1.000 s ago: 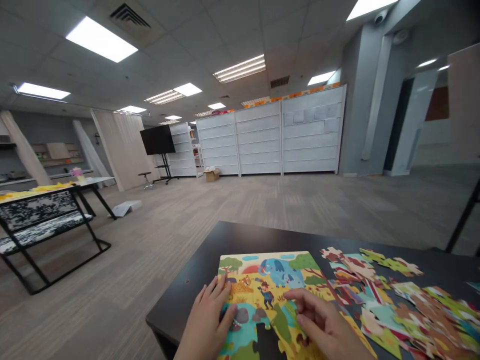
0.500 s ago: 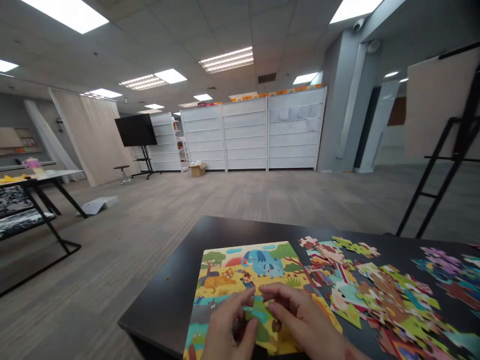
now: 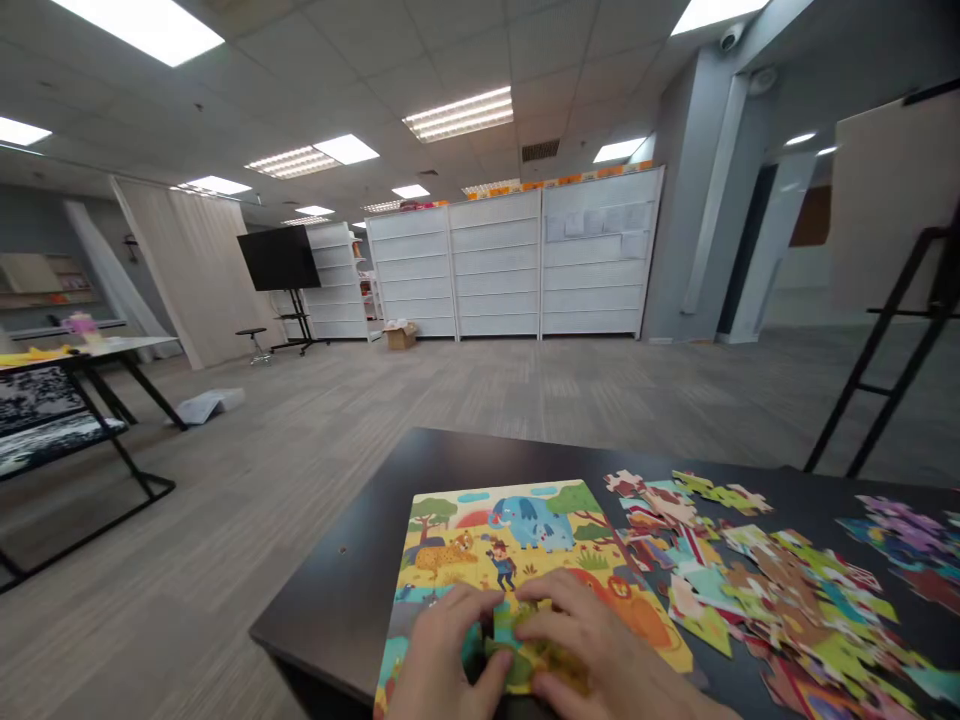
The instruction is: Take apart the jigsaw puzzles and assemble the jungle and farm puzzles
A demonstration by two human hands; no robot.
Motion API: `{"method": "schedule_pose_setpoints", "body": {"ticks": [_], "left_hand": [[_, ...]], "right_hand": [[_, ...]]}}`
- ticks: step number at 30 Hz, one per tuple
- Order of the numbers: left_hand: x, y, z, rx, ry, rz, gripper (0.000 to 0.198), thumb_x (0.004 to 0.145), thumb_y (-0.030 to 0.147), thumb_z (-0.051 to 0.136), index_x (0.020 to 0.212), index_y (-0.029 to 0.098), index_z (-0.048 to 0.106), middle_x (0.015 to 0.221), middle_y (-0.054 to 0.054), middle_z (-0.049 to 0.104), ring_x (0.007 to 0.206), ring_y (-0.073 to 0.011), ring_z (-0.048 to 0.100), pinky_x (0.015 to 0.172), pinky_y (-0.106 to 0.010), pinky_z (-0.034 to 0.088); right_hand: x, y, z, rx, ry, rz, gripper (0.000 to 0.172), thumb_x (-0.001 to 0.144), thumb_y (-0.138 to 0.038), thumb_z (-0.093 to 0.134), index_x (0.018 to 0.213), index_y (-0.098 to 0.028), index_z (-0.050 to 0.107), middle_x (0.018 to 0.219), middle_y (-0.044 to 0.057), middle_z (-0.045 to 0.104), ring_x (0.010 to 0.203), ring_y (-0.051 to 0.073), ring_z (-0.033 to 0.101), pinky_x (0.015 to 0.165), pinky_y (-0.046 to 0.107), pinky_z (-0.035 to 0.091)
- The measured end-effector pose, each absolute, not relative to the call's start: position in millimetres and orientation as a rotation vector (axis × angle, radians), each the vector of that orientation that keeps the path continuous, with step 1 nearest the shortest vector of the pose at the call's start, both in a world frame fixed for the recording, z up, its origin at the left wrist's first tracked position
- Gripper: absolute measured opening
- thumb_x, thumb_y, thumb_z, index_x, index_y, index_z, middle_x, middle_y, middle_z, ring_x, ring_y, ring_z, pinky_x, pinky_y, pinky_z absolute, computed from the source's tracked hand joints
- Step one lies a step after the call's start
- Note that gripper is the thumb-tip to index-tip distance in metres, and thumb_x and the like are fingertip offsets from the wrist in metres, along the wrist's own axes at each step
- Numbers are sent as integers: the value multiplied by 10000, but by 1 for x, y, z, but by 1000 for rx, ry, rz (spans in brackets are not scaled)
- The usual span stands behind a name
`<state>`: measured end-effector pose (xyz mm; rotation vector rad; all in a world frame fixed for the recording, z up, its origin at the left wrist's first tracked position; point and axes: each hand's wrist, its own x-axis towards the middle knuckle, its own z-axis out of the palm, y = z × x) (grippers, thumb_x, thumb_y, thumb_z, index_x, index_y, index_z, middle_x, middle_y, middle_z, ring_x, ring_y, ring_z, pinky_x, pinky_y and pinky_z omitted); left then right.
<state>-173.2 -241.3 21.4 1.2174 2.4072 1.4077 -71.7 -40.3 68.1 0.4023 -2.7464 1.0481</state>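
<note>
A jigsaw puzzle point(image 3: 442, 552) with a savanna picture of elephants, a leopard, a lion and a small figure in a hat lies on the black table. Over its lower middle, both hands grip a green puzzle piece point(image 3: 505, 622). My left hand point(image 3: 448, 650) has its thumb and forefinger curled at the piece's left edge. From the other side, the bent fingers of my right hand point(image 3: 589, 645) press on it near the lion. The hands hide much of the lower puzzle and part of the piece.
Loose puzzle pieces point(image 3: 795, 600) lie heaped on the table point(image 3: 360, 540) to the right, with a purple and blue group point(image 3: 904, 535) farther over. Beyond stand a black easel point(image 3: 892, 370), white shelving point(image 3: 495, 270), and a second table point(image 3: 120, 350) at left.
My hands have come lower over the puzzle, and the right fingers now reach farther across the piece. More of the hatted figure and the lion shows. The view has shifted slightly.
</note>
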Motion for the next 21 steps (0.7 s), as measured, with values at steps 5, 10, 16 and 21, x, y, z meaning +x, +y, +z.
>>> {"method": "schedule_pose_setpoints", "body": {"ticks": [5, 10, 16, 21], "left_hand": [[-182, -255, 33, 1308, 2640, 936, 747, 543, 170, 695, 1278, 285, 624, 1302, -85, 625, 1219, -336, 554, 1033, -472, 446], [-182, -263, 46, 1272, 2647, 684, 721, 586, 304, 771, 1290, 342, 622, 1303, -61, 633, 1253, -345, 542, 1060, -499, 399], [-179, -264, 56, 1301, 2628, 699, 596, 645, 407, 762, 1228, 340, 658, 1295, -68, 622, 1250, -329, 543, 1035, -479, 402], [-177, -260, 55, 1240, 2648, 690, 493, 666, 369, 757, 1154, 328, 699, 1276, -69, 629, 1233, -328, 551, 1036, -478, 402]], "right_hand": [[-76, -44, 73, 425, -2842, 894, 246, 812, -197, 680, 1043, -227, 757, 1235, 106, 690, 1167, 281, 599, 1010, 424, 500], [-76, -50, 78, 531, -2839, 853, 230, 827, -196, 670, 1020, -250, 782, 1209, 79, 719, 1186, 277, 581, 1007, 413, 503], [-75, -51, 77, 563, -2847, 853, 297, 809, -239, 695, 1100, -254, 755, 1238, 76, 703, 1190, 275, 567, 1033, 425, 480], [-76, -50, 78, 636, -2842, 868, 295, 878, -266, 637, 1154, -288, 738, 1194, 64, 724, 1182, 267, 575, 1026, 425, 482]]}}
